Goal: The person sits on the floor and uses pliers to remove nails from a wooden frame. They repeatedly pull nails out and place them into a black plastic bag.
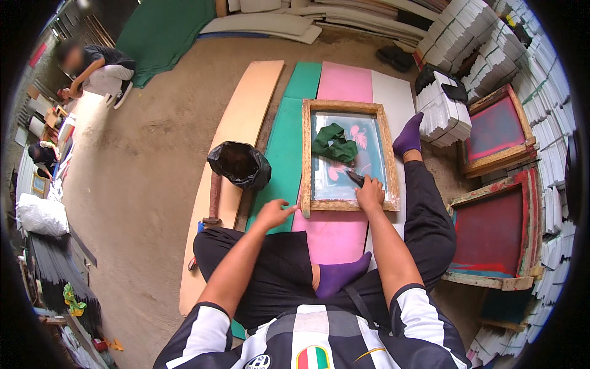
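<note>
A wood-framed printing screen (391, 166) lies in front of me on coloured foam sheets, with pink floral shapes on its blue-grey mesh. My right hand (370, 195) is closed around a small black object (355, 178) over the lower right of the mesh; its exact kind is unclear. Just beyond it, a crumpled dark green cloth (334, 144) rests on the mesh. My left hand (275, 215) is by the frame's lower left corner, fingers stretched out and nothing visible in them.
Left of the screen stands a pot lined with a black plastic bag (241, 165), beside a brown-handled tool (213, 198). More framed screens (491, 234) lean on the right, near stacked white sheets (445, 111). Another person (101, 67) crouches at the far left.
</note>
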The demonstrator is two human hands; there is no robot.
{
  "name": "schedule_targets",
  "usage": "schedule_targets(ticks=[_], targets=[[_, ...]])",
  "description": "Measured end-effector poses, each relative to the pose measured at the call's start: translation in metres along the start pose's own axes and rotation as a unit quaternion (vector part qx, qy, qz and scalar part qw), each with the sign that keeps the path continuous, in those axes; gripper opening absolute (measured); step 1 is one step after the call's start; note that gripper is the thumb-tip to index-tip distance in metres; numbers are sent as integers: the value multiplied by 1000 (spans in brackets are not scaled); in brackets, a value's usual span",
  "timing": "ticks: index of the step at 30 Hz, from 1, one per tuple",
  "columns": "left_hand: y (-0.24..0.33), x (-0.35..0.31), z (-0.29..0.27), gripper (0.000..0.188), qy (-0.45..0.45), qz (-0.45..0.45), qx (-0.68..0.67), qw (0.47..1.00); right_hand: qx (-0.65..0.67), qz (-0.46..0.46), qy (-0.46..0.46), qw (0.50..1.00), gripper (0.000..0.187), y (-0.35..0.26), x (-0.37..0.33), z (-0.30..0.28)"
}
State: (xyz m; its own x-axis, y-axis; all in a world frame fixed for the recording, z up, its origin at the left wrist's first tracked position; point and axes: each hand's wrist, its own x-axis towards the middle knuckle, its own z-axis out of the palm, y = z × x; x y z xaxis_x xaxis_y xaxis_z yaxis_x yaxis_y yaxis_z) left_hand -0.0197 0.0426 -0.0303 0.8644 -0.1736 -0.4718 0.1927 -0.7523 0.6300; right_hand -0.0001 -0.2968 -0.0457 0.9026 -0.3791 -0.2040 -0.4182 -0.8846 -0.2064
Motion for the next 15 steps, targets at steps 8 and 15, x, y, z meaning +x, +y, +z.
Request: schedule_targets(ticks=[8,15], targets=[[30,-1,83,67,96,8,-83,992,-27,-80,8,996,50,21,16,3],[3,7,58,74,42,-61,-166,983,102,-121,-30,987,62,-29,7,-3]])
